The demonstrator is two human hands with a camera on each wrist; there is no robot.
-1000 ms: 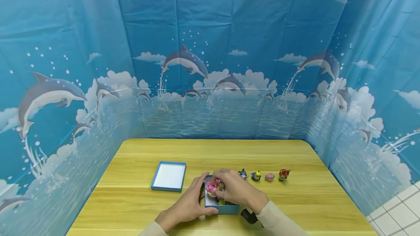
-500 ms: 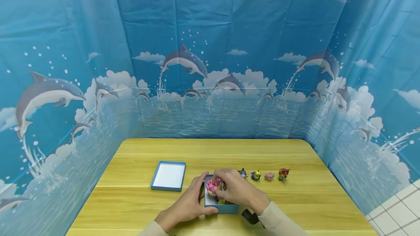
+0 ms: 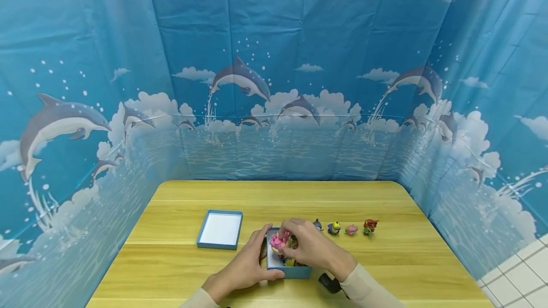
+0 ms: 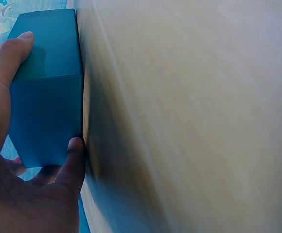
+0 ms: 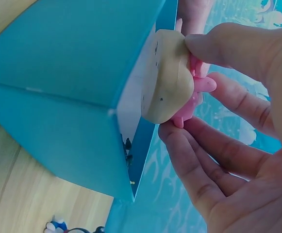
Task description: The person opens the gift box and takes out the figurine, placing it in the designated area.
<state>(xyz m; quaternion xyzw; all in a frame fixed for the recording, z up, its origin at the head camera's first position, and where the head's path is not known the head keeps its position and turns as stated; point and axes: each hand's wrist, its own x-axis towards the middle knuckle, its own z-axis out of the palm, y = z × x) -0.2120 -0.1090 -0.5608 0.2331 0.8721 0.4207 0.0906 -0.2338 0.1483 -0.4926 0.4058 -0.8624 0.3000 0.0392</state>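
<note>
The left hand [image 3: 241, 270] wraps the blue box [image 3: 288, 272] by its side wall, thumb and fingers bracing it so it stays put on the table [image 3: 171, 260]. The right hand [image 3: 310, 248] pinches a pink figure [image 3: 279, 240] on a tan base, just above the box's open top. Four small figures [image 3: 344, 227] stand in a row beyond that grip; the box lid [image 3: 220, 229] lies beyond the left hand.

On the desk [image 3: 192, 260] the open box [image 3: 288, 270] sits near the front edge, with its lid [image 3: 220, 229] lying apart to the left (inner side up). Behind and to the right of the box, four small figures [image 3: 345, 228] stand in a row running rightward.
</note>
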